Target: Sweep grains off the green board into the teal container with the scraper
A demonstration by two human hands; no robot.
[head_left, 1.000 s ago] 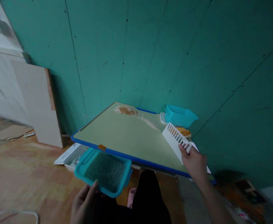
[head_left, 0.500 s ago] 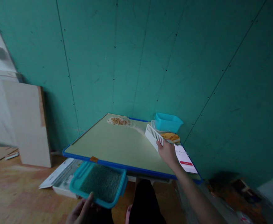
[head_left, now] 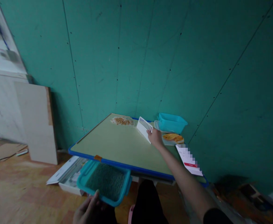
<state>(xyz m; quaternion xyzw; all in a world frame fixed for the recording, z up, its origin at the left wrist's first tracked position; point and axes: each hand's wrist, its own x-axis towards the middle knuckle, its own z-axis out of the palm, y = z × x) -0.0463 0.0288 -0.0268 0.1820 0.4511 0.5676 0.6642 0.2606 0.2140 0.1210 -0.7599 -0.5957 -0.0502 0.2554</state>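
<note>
My right hand (head_left: 155, 137) is closed on a white slotted plastic scraper (head_left: 144, 129), its slots along the top and its lower edge against the table. Just left of the scraper, a pile of tan beans or grains (head_left: 122, 121) with pale granules around it lies near the far edge of the tabletop (head_left: 117, 141). Below the near edge, my left hand (head_left: 88, 207) grips the front rim of a turquoise plastic tub (head_left: 81, 180). Dark grey-green granular stuff (head_left: 106, 181) covers the tub's bottom. The left fingers beneath the rim are hidden.
At the table's right stand a second turquoise tub (head_left: 172, 123), a clear tray with a yellow-brown item (head_left: 173, 137) and a phone (head_left: 189, 160). A green wall (head_left: 136, 62) rises behind. An opened white box (head_left: 70, 172) sits beneath; a board (head_left: 36, 124) leans left.
My right hand has pushed the scraper leftward and away across the tabletop, up to the pile; the pale streak beside the pile is gone. My left hand still holds the tub. The view has shifted slightly.
</note>
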